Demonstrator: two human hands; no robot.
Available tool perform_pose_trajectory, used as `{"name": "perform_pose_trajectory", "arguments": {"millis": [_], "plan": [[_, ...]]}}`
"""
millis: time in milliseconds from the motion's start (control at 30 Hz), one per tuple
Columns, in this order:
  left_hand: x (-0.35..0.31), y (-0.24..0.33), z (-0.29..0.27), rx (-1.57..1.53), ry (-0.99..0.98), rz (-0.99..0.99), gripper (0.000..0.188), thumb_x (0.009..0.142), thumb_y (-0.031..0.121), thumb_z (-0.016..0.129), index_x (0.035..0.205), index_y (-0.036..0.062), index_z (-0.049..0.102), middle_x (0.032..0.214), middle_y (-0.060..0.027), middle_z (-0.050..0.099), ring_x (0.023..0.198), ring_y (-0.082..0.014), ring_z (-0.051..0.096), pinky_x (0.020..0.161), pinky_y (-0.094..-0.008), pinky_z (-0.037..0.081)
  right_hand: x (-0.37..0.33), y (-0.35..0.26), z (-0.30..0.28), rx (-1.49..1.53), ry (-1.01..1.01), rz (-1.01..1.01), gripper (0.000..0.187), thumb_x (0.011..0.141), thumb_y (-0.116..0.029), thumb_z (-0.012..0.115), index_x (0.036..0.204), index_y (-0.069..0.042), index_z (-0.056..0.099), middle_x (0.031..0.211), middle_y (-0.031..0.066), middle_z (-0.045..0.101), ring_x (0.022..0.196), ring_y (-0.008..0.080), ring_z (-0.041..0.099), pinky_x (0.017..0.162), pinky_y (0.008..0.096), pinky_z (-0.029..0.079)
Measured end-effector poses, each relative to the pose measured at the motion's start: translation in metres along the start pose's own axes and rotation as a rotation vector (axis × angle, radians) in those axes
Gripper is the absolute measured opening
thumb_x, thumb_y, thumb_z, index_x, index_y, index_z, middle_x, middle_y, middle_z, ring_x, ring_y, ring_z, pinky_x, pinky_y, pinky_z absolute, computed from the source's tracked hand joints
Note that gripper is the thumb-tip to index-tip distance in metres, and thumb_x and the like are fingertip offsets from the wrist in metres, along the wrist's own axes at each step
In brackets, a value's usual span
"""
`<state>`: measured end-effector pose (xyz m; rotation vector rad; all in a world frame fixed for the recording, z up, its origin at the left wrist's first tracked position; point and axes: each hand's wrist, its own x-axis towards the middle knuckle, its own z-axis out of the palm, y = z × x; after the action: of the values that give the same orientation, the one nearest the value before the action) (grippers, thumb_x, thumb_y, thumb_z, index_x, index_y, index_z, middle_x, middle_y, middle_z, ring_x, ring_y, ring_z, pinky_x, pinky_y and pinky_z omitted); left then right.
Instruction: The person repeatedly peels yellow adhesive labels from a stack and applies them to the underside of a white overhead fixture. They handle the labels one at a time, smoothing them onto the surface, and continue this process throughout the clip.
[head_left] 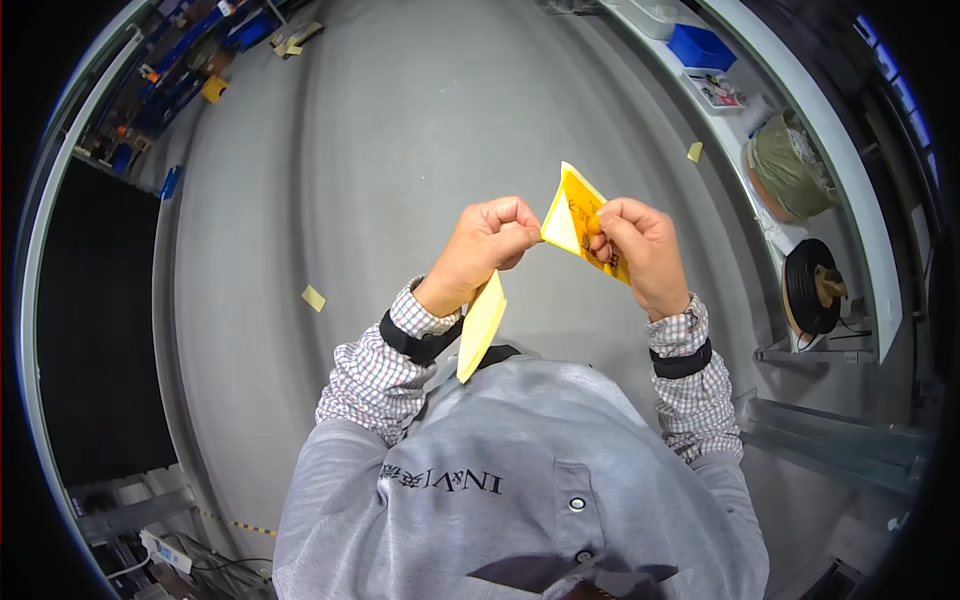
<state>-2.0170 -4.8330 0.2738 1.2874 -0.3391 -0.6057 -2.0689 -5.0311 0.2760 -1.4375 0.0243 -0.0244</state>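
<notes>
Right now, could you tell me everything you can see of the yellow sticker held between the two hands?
The yellow sticker is a thin, flexible sheet, bright yellow with dark print on one face and pale on the other. It is held up over the grey floor, bent, one corner pointing upward. The right hand pinches its printed side; the left hand grips a pale yellow backing strip that hangs down from it.

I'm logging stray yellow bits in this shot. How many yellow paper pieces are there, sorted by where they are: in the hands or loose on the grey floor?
Held in the hands: 2, the sticker pinched between left hand and right hand, and the backing strip hanging from the left hand
Loose on the floor: 2, scrap and scrap
Total: 4
</notes>
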Motion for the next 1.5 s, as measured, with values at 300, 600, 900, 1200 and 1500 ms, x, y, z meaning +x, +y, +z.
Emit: {"name": "perform_pose_trajectory", "arguments": {"millis": [300,600,900,1200,1500], "plan": [[0.027,-0.011,0.010,0.126,-0.091,-0.002,0.014,0.087,0.016,0.057,0.089,0.0051,0.049,0.057,0.0089,0.038,0.046,0.0003,0.028,0.042,-0.0183,0.019,0.005,0.023,0.002,-0.026,0.136,-0.069,0.015,0.089,-0.008,0.049,0.081,0.001,0.058,0.073,0.0020,0.059,0.066,0.0074,0.056,0.062,0.0215,0.047],[0.088,-0.014,0.012,0.068,-0.159,-0.191,0.019,0.087,0.013,0.053,0.070,0.0037,0.052,0.053,0.0055,0.040,0.047,-0.0019,0.033,0.042,-0.0198,0.024,0.020,0.048,-0.015,0.316,0.451,0.005,0.016,0.089,-0.012,0.047,0.083,0.001,0.055,0.077,0.0049,0.059,0.068,0.0115,0.056,0.066,0.0257,0.047],[0.178,-0.047,0.020,-0.096,-0.360,-0.324,0.018,0.085,0.010,0.050,0.068,0.0038,0.050,0.048,0.0051,0.033,0.040,-0.0042,0.026,0.039,-0.0225,0.019,-0.004,0.047,-0.074,0.792,0.946,-0.290,0.015,0.089,-0.009,0.043,0.095,0.003,0.051,0.098,0.0136,0.059,0.094,0.0238,0.058,0.084,0.0362,0.048],[0.309,-0.097,0.109,-0.169,-0.482,-0.456,0.014,0.087,0.013,0.043,0.075,0.0055,0.045,0.047,0.0036,0.030,0.038,-0.0058,0.023,0.038,-0.0231,0.017,-0.080,0.062,-0.227,0.924,1.350,-0.491,0.015,0.085,-0.004,0.050,0.098,0.004,0.049,0.107,0.0155,0.055,0.100,0.0258,0.054,0.088,0.0357,0.046],[0.481,-0.174,0.219,-0.148,-0.607,-0.647,0.016,0.087,0.022,0.046,0.079,0.0074,0.047,0.051,0.0047,0.029,0.040,-0.0066,0.023,0.037,-0.0229,0.017,-0.110,0.049,-0.343,0.801,1.736,-0.568,0.015,0.086,-0.004,0.051,0.099,0.003,0.049,0.102,0.0114,0.056,0.093,0.0207,0.055,0.083,0.0307,0.047]]}}
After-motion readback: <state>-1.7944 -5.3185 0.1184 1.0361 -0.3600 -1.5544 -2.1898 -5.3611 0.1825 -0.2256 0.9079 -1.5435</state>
